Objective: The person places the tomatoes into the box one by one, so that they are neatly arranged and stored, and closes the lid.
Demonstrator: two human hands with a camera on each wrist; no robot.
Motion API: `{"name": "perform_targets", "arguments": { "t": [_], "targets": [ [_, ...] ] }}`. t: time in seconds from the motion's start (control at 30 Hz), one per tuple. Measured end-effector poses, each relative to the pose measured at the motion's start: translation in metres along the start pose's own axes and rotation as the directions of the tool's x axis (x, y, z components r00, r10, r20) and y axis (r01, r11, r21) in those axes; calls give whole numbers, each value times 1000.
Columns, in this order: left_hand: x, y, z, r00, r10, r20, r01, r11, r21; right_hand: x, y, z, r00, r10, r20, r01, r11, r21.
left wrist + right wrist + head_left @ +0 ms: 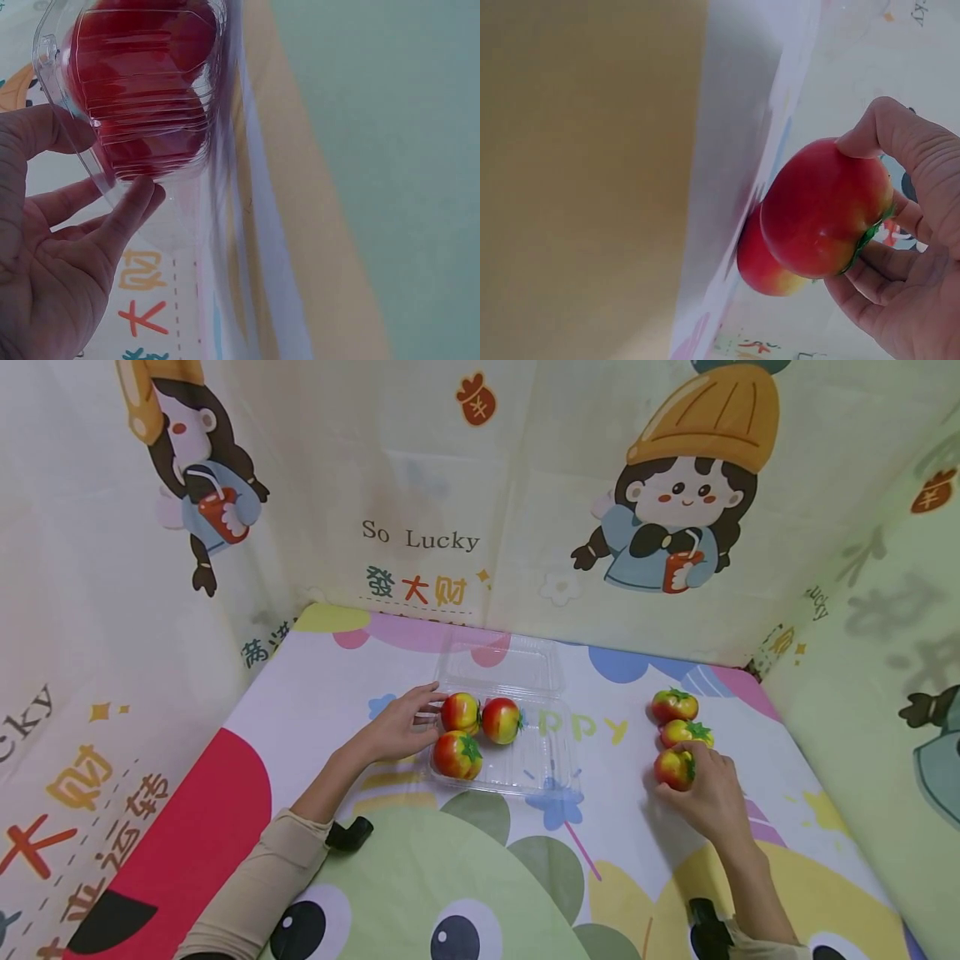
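A clear plastic clamshell box [536,768] lies with its lid folded back, three red-and-yellow tomatoes in its left part. Of these, one tomato [457,755] is nearest the front, another tomato [460,713] sits behind it, and a third tomato [501,721] is to the right. My left hand [405,723] holds the box's left edge; in the left wrist view, thumb and fingers [131,214] are at its rim. At the right, my right hand [708,785] grips a tomato [821,210] with a green calyx between thumb and fingers.
Two more tomatoes stand in a row beyond my right hand: a middle tomato [684,732] and a far tomato [674,705]. The box lid [498,664] lies flat toward the back. Printed cloth walls [525,485] enclose the patterned tabletop at the back and both sides.
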State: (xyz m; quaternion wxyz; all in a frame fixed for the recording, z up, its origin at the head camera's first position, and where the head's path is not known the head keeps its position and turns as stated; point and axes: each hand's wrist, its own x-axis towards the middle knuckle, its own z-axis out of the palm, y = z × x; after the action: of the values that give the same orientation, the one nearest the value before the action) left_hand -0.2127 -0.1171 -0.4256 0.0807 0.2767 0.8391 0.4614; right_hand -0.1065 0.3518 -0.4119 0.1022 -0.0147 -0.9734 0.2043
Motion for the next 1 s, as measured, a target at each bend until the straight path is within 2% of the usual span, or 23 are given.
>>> {"name": "perform_targets", "arguments": {
  "t": [0.23, 0.67, 0.87, 1.0],
  "targets": [
    [-1, 1, 0, 1000, -4, 0, 4, 1000, -4, 3, -9, 0, 1000, 4, -8, -4, 1000, 26],
    [1, -2, 1, 1000, -19, 5, 19, 1000, 11, 8, -22, 2, 997, -54, -62, 58, 996, 64],
    [0, -1, 0, 1000, 3, 4, -3, 1000, -2, 10, -29, 3, 989, -99, -113, 109, 991, 83],
    [0, 0, 0, 1000, 4, 4, -4, 1000, 1, 11, -34, 2, 989, -92, -114, 103, 990, 95]
  ]
}}
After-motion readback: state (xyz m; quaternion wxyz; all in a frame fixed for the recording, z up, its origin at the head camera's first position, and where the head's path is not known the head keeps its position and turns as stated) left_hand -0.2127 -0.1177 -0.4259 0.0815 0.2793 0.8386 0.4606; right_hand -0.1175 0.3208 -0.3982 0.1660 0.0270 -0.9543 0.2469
